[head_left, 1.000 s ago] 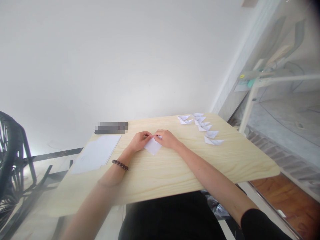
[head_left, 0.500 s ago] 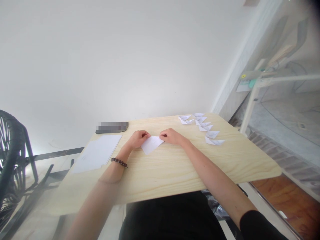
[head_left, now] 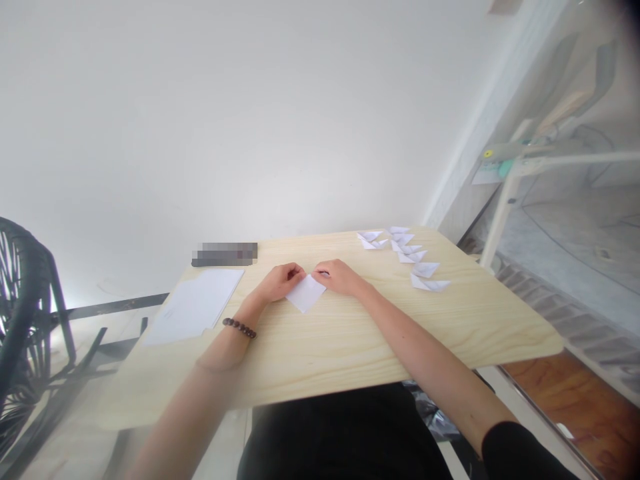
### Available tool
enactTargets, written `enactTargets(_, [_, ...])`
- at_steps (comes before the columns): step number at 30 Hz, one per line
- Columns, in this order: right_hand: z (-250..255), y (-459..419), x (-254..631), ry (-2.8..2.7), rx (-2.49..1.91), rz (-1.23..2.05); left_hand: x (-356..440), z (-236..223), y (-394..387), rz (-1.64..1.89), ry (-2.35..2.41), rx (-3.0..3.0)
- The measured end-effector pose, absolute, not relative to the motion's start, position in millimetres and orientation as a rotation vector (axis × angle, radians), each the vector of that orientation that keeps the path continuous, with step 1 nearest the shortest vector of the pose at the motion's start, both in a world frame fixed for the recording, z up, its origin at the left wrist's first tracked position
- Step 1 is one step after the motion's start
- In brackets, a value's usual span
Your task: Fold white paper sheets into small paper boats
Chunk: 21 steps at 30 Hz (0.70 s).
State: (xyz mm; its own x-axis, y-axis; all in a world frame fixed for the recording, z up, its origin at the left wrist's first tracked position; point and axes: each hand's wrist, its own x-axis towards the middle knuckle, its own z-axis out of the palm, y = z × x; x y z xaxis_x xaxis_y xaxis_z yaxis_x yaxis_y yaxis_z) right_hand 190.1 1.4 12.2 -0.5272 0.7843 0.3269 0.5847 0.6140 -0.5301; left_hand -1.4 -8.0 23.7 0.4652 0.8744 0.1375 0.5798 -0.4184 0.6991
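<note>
A small folded piece of white paper (head_left: 305, 294) is held between my two hands above the middle of the table, one corner pointing toward me. My left hand (head_left: 281, 281), with a dark bead bracelet (head_left: 239, 327) on its wrist, pinches the paper's upper left edge. At the upper right side, my right hand (head_left: 338, 276) grips it between thumb and curled fingers. The fingertips of both hands are close together at the top of the paper and hide part of it.
Several folded white paper boats (head_left: 410, 253) stand at the back right of the wooden table (head_left: 320, 360). A stack of white paper sheets (head_left: 195, 303) lies at the left, with a blurred dark object (head_left: 225, 255) behind it. A dark woven chair (head_left: 30, 287) is at far left.
Both hands have come closer together at the top of the paper. The paper has turned from a wide, flat-topped shape to a narrower diamond shape.
</note>
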Motion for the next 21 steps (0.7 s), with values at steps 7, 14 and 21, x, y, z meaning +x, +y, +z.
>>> enactTargets(7, [12.4,3.7,192.4,-2.302,-1.03,0.664,-1.3,24.8,-7.8,0.659,1.163,2.098])
enactTargets(14, [16.2,8.9,203.8,-2.304,-1.056,0.82,-5.3,28.1,-5.8,0.658,1.201,2.049])
enactTargets(21, [16.8,6.7,202.9,-2.277,-1.048,0.865,-3.3,30.0,-10.4,0.671,1.171,2.002])
